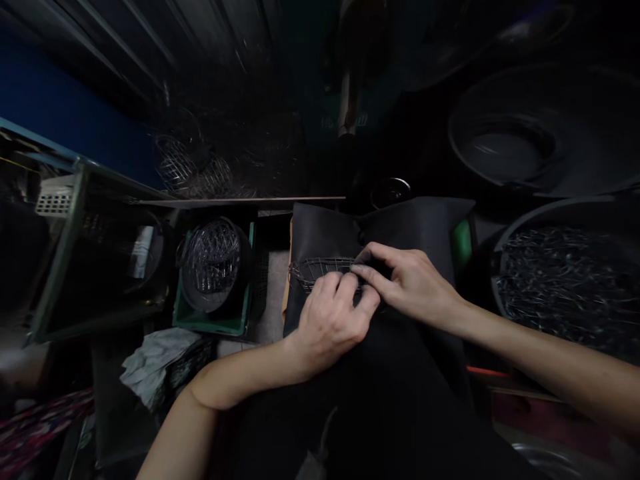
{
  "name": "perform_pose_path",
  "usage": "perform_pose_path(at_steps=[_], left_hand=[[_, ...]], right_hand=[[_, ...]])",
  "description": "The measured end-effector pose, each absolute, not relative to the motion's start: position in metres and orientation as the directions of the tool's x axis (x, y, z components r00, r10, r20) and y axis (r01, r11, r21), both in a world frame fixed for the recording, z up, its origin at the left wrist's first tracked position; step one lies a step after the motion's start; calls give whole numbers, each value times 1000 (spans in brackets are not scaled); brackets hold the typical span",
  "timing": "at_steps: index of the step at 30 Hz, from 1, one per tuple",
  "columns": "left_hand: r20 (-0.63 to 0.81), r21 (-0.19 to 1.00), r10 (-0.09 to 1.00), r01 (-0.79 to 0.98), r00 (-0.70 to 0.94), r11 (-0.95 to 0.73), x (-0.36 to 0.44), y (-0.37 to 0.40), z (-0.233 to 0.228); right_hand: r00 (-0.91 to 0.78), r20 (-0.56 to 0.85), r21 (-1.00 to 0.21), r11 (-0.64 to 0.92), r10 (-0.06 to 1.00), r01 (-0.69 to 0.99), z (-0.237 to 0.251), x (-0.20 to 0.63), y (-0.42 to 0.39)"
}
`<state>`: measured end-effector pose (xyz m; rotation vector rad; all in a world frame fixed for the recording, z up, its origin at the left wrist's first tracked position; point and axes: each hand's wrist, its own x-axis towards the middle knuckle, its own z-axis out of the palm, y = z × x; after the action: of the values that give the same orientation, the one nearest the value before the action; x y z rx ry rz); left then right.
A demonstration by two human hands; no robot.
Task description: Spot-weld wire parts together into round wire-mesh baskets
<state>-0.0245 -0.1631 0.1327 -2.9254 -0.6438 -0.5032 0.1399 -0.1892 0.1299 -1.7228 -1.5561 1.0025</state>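
Note:
A small wire mesh basket [316,271] lies on a black cloth pad [325,230] in front of me. My left hand [334,321] curls over the basket's near right end, fingers closed on the wire. My right hand [407,280] comes in from the right, its fingertips pinching the basket's rim beside my left fingers. Both hands hide the right part of the basket.
A round black tub of wire pieces [214,263] sits in a green crate [210,325] at left. Large dark basins, one [530,143] far right and one with wire bits [565,280] near right. More wire baskets [195,167] pile behind. Crumpled cloth [155,363] lies lower left.

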Motion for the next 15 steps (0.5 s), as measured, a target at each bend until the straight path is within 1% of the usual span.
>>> perform_pose_path(at_steps=[4, 8, 11, 15], left_hand=[[373, -33, 393, 436, 841, -899, -24, -165, 131], [404, -60, 424, 485, 811, -872, -23, -171, 130], [368, -88, 432, 493, 823, -865, -22, -175, 131], [306, -101, 415, 462, 857, -881, -21, -175, 134]], right_hand=[[48, -155, -840, -157, 987, 519, 127, 141, -188], [52, -154, -818, -157, 987, 553, 129, 139, -191], [59, -151, -807, -157, 987, 570, 131, 138, -198], [93, -173, -811, -195, 981, 552, 129, 134, -205]])
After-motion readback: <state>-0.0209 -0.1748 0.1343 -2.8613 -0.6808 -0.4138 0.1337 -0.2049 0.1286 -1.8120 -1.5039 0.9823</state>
